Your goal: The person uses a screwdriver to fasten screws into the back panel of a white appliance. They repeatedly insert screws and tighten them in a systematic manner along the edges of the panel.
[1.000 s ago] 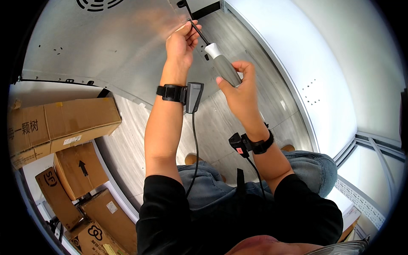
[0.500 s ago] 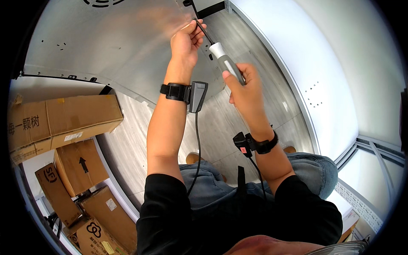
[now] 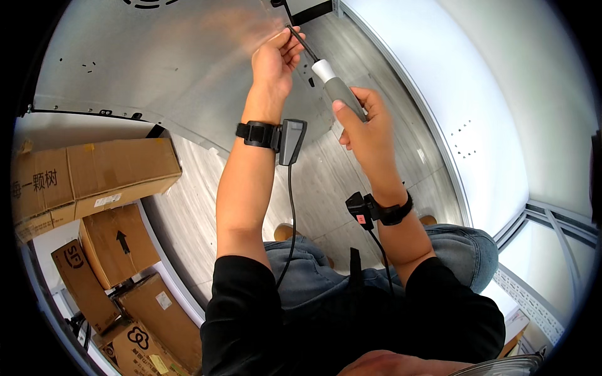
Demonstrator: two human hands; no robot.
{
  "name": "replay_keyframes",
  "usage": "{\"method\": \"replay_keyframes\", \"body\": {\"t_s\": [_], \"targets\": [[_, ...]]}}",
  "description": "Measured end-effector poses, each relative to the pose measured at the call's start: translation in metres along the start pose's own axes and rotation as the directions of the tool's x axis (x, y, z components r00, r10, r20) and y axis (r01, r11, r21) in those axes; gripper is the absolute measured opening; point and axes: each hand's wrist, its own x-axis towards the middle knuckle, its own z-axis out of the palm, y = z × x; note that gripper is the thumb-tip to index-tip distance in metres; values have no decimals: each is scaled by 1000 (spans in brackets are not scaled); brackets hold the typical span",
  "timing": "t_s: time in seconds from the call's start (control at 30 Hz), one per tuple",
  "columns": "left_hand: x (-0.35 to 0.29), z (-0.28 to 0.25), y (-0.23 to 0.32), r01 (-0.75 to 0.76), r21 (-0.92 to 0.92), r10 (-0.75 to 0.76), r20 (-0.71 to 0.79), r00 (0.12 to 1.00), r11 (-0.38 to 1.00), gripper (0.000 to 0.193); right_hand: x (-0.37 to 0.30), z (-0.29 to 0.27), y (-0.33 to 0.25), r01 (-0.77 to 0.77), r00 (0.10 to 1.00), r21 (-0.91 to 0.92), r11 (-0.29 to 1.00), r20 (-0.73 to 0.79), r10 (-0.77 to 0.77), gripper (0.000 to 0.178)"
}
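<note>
A screwdriver [image 3: 340, 94] with a thick grey handle, a white collar and a long dark shaft slants up to the edge of a large grey metal panel [image 3: 157, 69]. Around the handle my right hand [image 3: 370, 128] is closed, thumb on top and fingers beneath. My left hand [image 3: 276, 59] pinches close about the shaft's tip at the panel edge, thumb and forefinger together and the other fingers curled. Whether a screw sits at the tip is hidden by those fingers. Each wrist wears a black strap carrying a small cabled device [image 3: 292, 143].
Cardboard boxes [image 3: 122, 178] are stacked at the left beside the panel. A white wall panel [image 3: 476, 119] curves along the right, with a metal frame [image 3: 552, 219] below it. My knees in jeans are bent over the wood-look floor [image 3: 320, 169].
My right hand has shifted slightly to the right, and the screwdriver handle has turned so its pale stripe no longer shows. My left hand stays at the tip.
</note>
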Motion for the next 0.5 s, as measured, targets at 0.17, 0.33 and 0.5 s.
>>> {"method": "replay_keyframes", "body": {"t_s": [0.17, 0.33, 0.5], "targets": [[-2, 2, -2, -3, -11, 2, -15, 1000, 1000, 22, -3, -3, -5, -100, 984, 178, 979, 162, 71, 37], [-10, 3, -5, 5, -21, -5, -2, 1000, 1000, 23, -6, -9, 0, -169, 964, 375, 912, 256, 73, 36], [-11, 0, -7, 14, -23, -14, 25, 1000, 1000, 22, -15, -21, 3, -188, 954, 419, 888, 292, 64, 36]]}}
